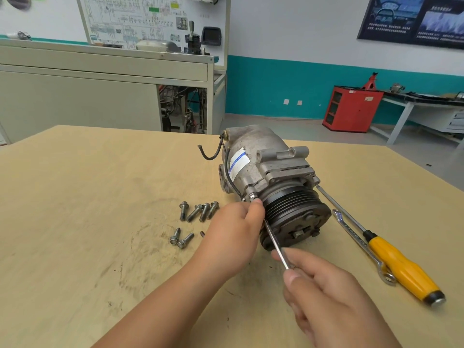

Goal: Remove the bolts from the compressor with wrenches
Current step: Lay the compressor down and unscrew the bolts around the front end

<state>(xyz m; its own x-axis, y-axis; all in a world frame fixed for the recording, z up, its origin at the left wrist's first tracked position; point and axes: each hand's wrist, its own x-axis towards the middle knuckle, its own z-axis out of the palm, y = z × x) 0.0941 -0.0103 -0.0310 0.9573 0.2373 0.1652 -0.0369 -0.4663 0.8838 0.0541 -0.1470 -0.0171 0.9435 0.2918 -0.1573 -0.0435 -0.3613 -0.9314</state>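
- The right hand (326,302) pinches the lower end of a slim wrench (276,243), its fingers (292,276) curled round the shaft.
- The left hand (233,232) is clenched round the wrench's upper end, the thumb tip against a bolt (253,196) seated in the housing flange.
- The compressor (266,169) lies on its side near the middle of the worktop (100,197), its black grooved pulley (296,212) towards the person and a black wire (213,153) curling off its far end.
- Loose bolts (194,213) lie on the worktop left of the compressor: four close together, two nearer the person, and the tip of a seventh showing beside the left hand.
- Right of the compressor lie one second wrench (359,244) and one screwdriver (401,267) with a yellow handle, crossing each other.
- The worktop is pale wood, scuffed with dark marks.
- Beyond it: a grey cabinet (75,101), a wiring-diagram board (150,18), a white wall with a teal band, a dark poster (414,18), and a red cabinet (356,111) with open shelves whose contents cannot be made out.
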